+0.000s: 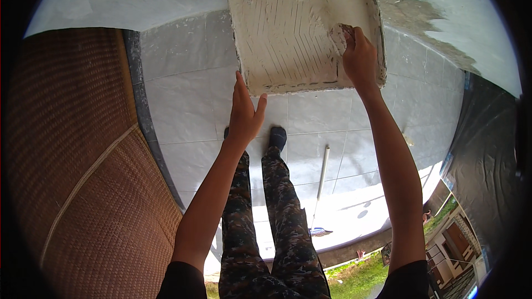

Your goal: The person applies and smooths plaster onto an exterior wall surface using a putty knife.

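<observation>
A wide paint tray [288, 36], ribbed on its sloping part and coated in off-white paint, is in front of me at the top of the view. My left hand [245, 112] is at its near left corner, fingers stretched along the side and thumb apart at the near rim; whether it bears any of the tray's weight I cannot tell. Over the tray's right part, my right hand [361, 60] is closed round a small paint-caked tool [339, 37], whose kind is not clear. The tool seems to touch the paint.
Grey floor tiles [188, 99] lie below, with a pale pole [323, 171] on them near my feet. A woven brown panel [105, 188] stands at left, dark sheeting [482, 133] at right. Patchy grey-white wall [471, 16] rises beyond the tray.
</observation>
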`<control>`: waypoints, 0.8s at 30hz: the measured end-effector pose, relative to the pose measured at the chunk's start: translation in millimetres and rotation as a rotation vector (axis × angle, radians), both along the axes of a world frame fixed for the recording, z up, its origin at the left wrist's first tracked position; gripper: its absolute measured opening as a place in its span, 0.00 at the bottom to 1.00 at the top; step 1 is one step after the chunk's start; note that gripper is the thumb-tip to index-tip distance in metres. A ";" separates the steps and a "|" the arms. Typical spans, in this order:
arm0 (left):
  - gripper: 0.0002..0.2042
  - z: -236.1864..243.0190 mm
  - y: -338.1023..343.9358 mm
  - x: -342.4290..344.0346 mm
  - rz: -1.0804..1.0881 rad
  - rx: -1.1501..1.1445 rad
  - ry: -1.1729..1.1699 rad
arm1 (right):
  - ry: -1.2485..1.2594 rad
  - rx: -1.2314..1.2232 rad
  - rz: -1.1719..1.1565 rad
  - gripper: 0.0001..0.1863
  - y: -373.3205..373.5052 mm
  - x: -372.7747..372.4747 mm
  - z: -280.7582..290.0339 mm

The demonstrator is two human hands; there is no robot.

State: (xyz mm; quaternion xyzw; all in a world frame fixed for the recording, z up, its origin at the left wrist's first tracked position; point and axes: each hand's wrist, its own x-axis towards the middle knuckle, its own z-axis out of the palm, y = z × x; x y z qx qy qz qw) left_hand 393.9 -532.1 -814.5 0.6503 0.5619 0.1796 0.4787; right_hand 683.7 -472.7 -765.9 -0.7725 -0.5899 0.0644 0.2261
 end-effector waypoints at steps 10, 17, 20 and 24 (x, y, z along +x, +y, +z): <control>0.41 4.0 2.7 3.1 0.005 -0.027 0.004 | -0.015 -0.025 0.221 0.03 -10.0 7.6 13.7; 0.41 5.9 4.7 5.1 0.031 -0.029 -0.016 | -0.001 -0.100 0.392 0.03 -26.0 3.4 22.0; 0.40 7.6 5.7 4.7 0.034 -0.029 -0.006 | 0.086 -0.172 0.427 0.05 -28.0 10.6 20.5; 0.39 10.0 6.1 5.3 0.031 -0.028 -0.004 | 0.167 -0.311 0.521 0.05 -22.1 18.0 22.8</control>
